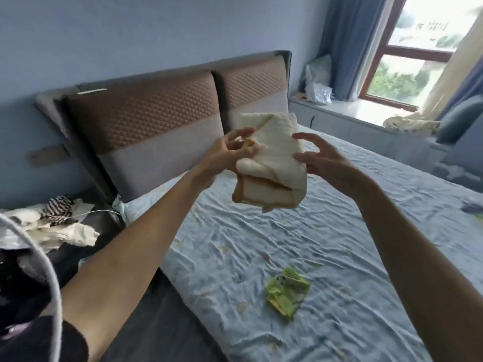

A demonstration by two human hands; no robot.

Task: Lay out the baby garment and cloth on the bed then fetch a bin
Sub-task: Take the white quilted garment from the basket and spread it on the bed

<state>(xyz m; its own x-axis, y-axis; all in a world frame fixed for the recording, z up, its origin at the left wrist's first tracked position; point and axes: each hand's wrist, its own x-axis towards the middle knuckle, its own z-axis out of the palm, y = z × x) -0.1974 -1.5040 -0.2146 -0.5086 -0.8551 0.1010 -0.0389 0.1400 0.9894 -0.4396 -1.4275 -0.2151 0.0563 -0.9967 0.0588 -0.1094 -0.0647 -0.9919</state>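
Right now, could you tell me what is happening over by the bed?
A person stands at the bed holding a folded cream cloth in the air above the sheet. The left hand grips its edge; the right hand touches the other side with fingers spread. A small green garment already lies crumpled on the sheet. The cloth is not yet laid out, and no bin is in view.

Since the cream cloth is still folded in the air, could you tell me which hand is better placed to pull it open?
Probably the right hand: its fingers are spread, barely touching the cloth, while the left hand pinches its edge.
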